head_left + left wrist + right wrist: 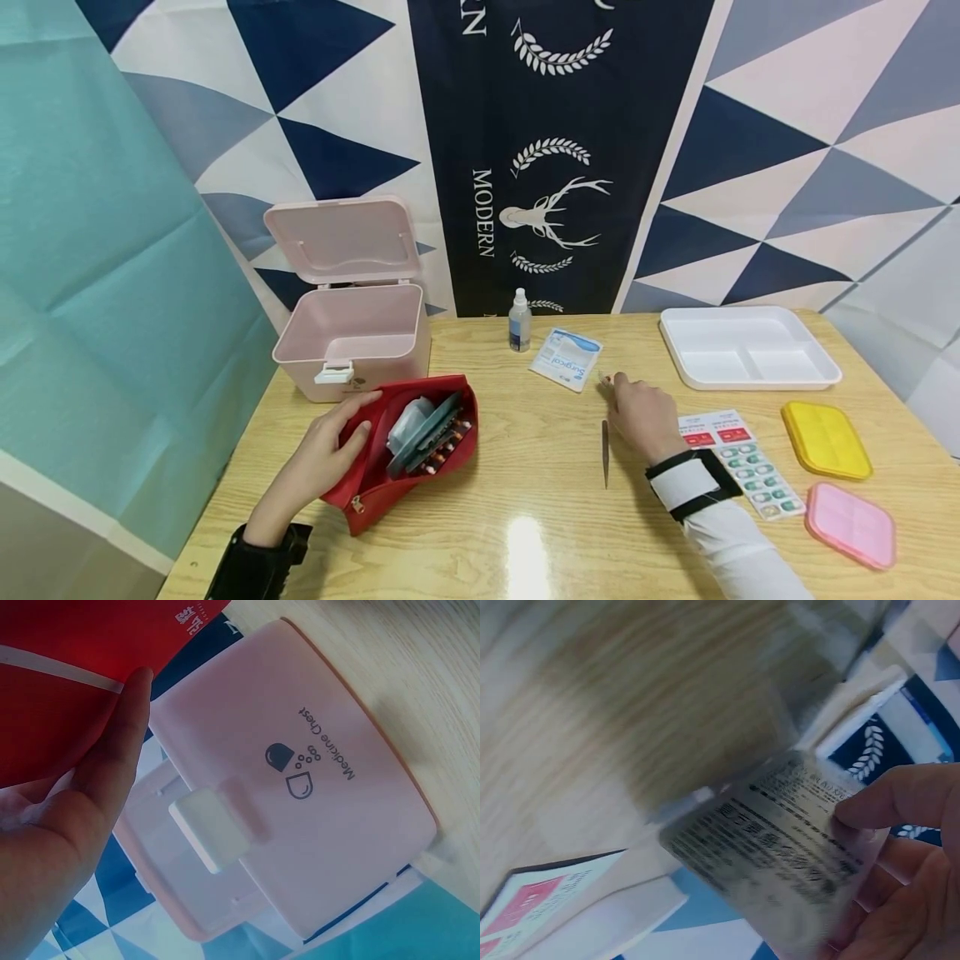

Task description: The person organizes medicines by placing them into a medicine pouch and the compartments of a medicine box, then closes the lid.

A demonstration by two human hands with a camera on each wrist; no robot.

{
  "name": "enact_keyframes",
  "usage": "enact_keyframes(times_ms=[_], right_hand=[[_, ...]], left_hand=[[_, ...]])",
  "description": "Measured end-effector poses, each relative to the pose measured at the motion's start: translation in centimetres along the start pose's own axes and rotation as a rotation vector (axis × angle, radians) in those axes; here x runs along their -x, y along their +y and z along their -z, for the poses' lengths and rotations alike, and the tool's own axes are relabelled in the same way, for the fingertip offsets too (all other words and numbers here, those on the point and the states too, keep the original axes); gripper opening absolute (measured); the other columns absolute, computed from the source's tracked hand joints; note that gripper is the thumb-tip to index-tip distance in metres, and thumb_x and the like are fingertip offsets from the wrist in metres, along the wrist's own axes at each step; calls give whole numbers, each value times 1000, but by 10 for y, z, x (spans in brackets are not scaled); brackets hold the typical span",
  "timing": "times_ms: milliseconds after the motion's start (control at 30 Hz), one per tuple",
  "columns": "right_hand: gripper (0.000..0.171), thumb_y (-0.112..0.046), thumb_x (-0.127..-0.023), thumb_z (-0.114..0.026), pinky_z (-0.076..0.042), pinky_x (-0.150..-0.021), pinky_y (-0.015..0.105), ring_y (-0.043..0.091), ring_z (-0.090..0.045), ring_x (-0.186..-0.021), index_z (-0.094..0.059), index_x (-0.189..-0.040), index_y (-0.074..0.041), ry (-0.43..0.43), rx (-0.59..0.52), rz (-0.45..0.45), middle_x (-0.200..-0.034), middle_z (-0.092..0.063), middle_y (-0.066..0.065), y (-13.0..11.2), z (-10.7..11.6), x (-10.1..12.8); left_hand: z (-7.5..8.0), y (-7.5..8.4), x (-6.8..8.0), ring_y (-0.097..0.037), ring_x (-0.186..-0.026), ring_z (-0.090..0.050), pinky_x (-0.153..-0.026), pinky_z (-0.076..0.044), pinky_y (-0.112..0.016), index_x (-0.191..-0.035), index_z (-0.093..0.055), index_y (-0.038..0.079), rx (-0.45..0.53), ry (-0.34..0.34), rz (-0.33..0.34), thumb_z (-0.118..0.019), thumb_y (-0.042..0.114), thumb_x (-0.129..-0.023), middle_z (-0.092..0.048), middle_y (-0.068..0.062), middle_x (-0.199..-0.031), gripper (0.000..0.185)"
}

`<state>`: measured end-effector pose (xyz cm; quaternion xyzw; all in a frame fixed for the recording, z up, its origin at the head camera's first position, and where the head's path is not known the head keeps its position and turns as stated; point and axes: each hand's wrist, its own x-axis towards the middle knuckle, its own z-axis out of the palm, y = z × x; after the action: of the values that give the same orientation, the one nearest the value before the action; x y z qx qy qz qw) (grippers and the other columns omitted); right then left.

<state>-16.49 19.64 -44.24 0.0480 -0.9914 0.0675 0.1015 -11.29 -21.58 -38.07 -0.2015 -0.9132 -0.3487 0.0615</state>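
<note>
The left hand (322,454) lay flat-fingered on the open red pouch (405,454) near the table's left edge, steadying it. The right hand (637,412) pinched a foil blister sheet (780,847) at mid-table, beside the tweezers (605,450). Sorting seemed underway; next the sheet would need a firm grip and a clear landing spot.

A light wooden table (525,533) with a glossy top carries everything. At its far left stands an open pale pink plastic medicine chest (352,337), lid raised. In front of it lies an open red fabric pouch (390,487). Near the back edge stands a small clear bottle with a white cap (519,321), and just beside it lies a white and blue sachet (566,358). A slim metal tweezer (605,452) lies mid-table. To the right sit a white compartmented tray (750,379), a blister card of pills (738,458), a yellow pill box (825,439) and a pink pill box (851,525).
</note>
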Motion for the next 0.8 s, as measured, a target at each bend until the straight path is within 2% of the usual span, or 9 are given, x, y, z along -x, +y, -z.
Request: enact_keyframes(times_ms=[167, 333, 533, 800], right_hand=[[14, -1, -71, -65, -40, -41, 40, 26, -55, -51, -57, -83, -1, 71, -7, 53, -61, -59, 12, -16, 9, 3], [15, 3, -72, -61, -43, -47, 40, 27, -57, -54, -59, -86, -1, 171, -4, 137, -64, -61, 12, -40, 21, 7], [21, 3, -73, -61, -47, -54, 37, 25, -60, -59, -62, -93, -3, 190, 10, 231, -73, -66, 11, -72, 34, 15], [31, 2, -73, -64, -51, -72, 38, 24, -65, -82, -63, -103, -6, 247, -17, 376, -93, -69, 9, -110, 42, 28]], left_hand=[[0, -1, 0, -24, -103, -57, -83, -52, -41, -129, -48, 6, 4, 3, 4, -53, -1, -87, -55, -13, -124, 43], [0, -1, 0, -25, -102, -57, -81, -52, -40, -128, -48, 6, 7, 4, 5, -53, -1, -87, -54, -13, -124, 43], [0, -1, 0, -25, -101, -57, -80, -53, -39, -128, -49, 6, 6, 6, 12, -53, -1, -87, -54, -13, -124, 42], [-2, -3, 1, -25, -100, -56, -78, -54, -37, -129, -48, 7, 20, -1, 18, -54, -1, -87, -54, -13, -124, 43]])
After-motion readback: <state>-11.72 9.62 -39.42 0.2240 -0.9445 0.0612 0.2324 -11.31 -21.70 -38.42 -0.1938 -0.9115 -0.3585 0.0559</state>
